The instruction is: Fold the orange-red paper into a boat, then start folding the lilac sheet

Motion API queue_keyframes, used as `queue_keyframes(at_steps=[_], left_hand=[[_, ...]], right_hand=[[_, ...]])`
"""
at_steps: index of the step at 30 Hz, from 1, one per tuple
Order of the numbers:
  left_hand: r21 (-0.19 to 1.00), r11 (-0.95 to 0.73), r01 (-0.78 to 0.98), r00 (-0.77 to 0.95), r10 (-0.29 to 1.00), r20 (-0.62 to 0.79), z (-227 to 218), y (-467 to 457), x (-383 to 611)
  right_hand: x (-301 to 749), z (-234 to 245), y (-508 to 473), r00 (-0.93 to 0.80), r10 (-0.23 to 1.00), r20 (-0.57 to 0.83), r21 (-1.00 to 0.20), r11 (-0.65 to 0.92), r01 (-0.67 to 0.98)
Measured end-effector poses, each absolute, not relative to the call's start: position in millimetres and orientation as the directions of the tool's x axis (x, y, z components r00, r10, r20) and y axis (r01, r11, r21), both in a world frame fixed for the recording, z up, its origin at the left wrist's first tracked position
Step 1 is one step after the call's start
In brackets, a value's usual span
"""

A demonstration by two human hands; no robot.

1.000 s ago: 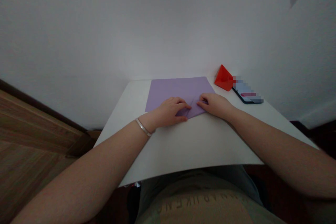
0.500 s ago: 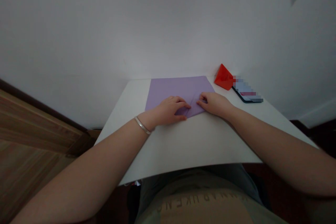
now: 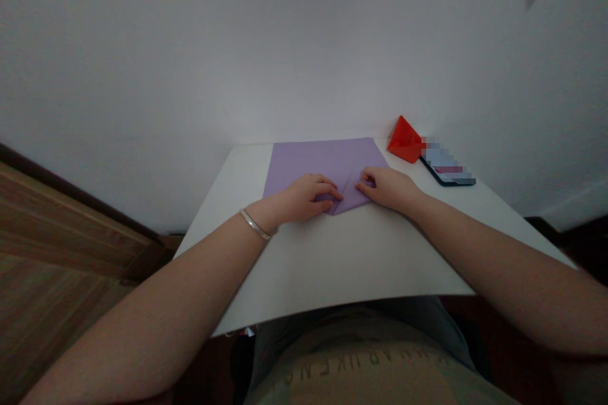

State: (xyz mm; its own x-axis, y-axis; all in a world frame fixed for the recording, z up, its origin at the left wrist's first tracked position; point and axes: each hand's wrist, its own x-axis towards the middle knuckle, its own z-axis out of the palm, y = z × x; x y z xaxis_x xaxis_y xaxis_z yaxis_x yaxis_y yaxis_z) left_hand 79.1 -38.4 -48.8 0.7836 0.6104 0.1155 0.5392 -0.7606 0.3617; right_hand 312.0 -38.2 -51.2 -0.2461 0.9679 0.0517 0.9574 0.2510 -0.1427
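A lilac sheet of paper lies on the white table, its near corners folded in to a point. My left hand, a silver bangle on its wrist, presses with curled fingers on the left folded flap. My right hand rests on the right flap, fingertips pressed down beside the centre crease. The two hands nearly meet over the fold, and the near tip of the paper shows between them.
A red folded paper pyramid stands at the table's far right, next to a dark phone. A white wall rises behind the table. Wooden flooring lies to the left.
My left hand has slid slightly away from me along the left flap, exposing the paper's near tip. My right hand has stayed put.
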Motion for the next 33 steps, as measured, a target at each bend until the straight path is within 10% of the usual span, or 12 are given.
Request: queue_keyframes(at_steps=[13, 33], left_hand=[[0.125, -0.727, 0.675, 0.705, 0.686, 0.182, -47, -61, 91], [0.171, -0.743, 0.647, 0.731, 0.668, 0.138, -49, -52, 88]], right_hand=[[304, -44, -40, -0.245, 0.968, 0.061, -0.152, 0.251, 0.956], [307, -46, -37, -0.243, 0.969, 0.040, -0.133, 0.246, 0.960]])
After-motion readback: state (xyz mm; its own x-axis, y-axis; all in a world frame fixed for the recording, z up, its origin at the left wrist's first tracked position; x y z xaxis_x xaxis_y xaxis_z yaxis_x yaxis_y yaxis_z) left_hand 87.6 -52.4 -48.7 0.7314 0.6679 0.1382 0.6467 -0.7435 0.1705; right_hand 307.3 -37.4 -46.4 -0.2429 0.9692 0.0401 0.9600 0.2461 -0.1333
